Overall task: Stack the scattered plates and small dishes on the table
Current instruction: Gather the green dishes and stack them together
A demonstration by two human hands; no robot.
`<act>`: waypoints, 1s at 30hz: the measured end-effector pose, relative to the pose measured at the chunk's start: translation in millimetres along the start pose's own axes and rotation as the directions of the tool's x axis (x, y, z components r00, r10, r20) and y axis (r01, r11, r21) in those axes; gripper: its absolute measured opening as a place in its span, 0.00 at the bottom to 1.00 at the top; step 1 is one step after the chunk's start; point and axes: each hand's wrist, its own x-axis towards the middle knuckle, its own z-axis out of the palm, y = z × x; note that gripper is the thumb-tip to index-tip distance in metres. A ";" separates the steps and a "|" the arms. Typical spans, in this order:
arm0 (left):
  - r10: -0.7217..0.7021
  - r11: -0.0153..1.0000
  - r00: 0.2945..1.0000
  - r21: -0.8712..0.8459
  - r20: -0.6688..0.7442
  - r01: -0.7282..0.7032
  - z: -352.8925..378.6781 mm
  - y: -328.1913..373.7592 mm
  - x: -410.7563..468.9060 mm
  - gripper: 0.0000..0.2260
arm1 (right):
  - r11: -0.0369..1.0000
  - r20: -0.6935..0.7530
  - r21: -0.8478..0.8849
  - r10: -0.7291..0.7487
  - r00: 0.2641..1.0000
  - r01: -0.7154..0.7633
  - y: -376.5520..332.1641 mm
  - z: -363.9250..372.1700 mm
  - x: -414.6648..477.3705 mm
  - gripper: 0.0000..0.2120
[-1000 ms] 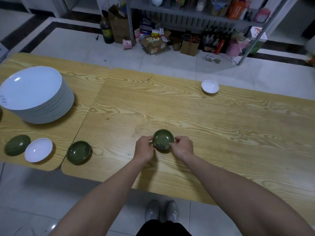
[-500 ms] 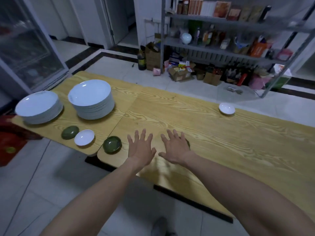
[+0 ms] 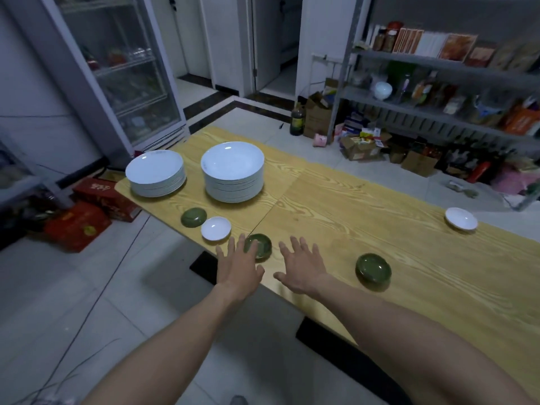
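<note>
Yellow wood-grain covers a long table that runs from the lower right to the upper left, seen from above over a person's two bare forearms.

Both hands reach out, palms down, over the near edge of the table. The left hand has its fingers straight and spread, and it holds nothing. Its fingertips overlap the near green dish in this view; whether they touch it cannot be told. The right hand is also flat and spread, holding nothing, just to the right of that dish and apart from it.

The right green dish sits upright on the table, to the right of the right hand and close to the near edge. Left of the hands, a white dish lies just beside a domed green dish, which looks to be turned upside down. Behind these two stand piles of large white plates: a low plate stack at the table's far left corner and a tall plate stack to its right, near each other but apart. A far white dish sits alone at the table's far edge, well apart from everything else.

Beyond the table is a pale tiled floor. A glass-door fridge stands at the upper left, red boxes lie on the floor below it, and a metal shelf crowded with packets and bottles fills the upper right.
</note>
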 end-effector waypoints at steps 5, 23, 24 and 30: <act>0.025 0.999 1.000 -0.025 0.015 -0.025 4.0 -57.8 19.6 0.29 | 0.994 0.018 0.094 0.051 0.999 -0.053 -48.4 3.6 31.4 0.39; -0.085 0.993 0.995 -0.081 0.050 0.089 0.9 -157.5 91.3 0.28 | 0.993 0.050 0.087 -0.088 0.995 0.083 -127.3 -16.4 156.2 0.36; -0.099 0.991 0.994 -0.085 0.048 0.103 1.1 -164.7 95.6 0.28 | 0.992 0.042 0.076 -0.103 0.994 0.100 -133.1 -17.7 165.6 0.36; -0.122 0.986 0.991 -0.105 0.059 0.128 6.3 -210.8 126.4 0.27 | 0.986 0.073 0.059 -0.161 0.984 0.157 -170.0 -23.3 215.1 0.34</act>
